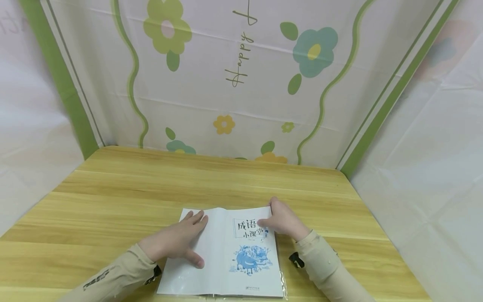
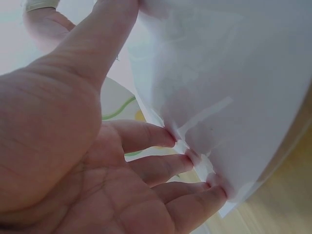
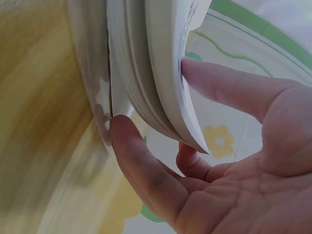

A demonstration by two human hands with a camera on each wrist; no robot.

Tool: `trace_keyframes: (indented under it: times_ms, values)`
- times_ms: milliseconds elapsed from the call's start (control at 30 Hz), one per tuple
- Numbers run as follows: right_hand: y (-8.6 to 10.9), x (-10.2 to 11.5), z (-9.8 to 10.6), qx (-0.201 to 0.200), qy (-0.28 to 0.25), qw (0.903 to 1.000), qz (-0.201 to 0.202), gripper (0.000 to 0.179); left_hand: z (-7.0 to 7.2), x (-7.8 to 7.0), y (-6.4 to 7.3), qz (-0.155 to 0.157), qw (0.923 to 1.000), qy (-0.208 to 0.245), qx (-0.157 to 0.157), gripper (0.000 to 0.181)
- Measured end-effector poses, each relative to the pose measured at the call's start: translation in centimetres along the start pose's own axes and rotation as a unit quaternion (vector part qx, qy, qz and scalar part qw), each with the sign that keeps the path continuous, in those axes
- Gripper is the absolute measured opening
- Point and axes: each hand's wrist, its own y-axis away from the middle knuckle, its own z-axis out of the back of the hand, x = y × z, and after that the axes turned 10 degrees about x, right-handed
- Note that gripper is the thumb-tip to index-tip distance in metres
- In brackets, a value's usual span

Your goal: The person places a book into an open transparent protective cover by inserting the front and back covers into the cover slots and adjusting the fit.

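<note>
A book lies open on the table, its right page printed with dark Chinese characters and a blue drawing. The left page is plain white and looks glossy. My left hand rests on that page, thumb and fingers spread; in the left wrist view its fingertips press against the white sheet. My right hand grips the upper right edge of the book. In the right wrist view, the thumb lies on the printed page and the fingers curl round the edges of the stacked pages.
The wooden table spreads round the book. Behind it hangs a pale cloth with flowers and lettering, and more cloth stands at both sides. A clear plastic edge shows at the book's lower right corner.
</note>
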Motion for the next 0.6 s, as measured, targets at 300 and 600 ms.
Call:
trace_keyframes:
  times_ms: [300,600]
  values:
    - [0.49,0.71,0.31,-0.002,0.01,0.9999,0.005,0.04,0.01,0.07,-0.1,0.001,1.0,-0.005,-0.001,0.117]
    - [0.72,0.69,0.27,0.008,0.002,0.9997,0.022,0.04,0.04,-0.08,0.14,-0.002,1.0,-0.001,0.001,0.116]
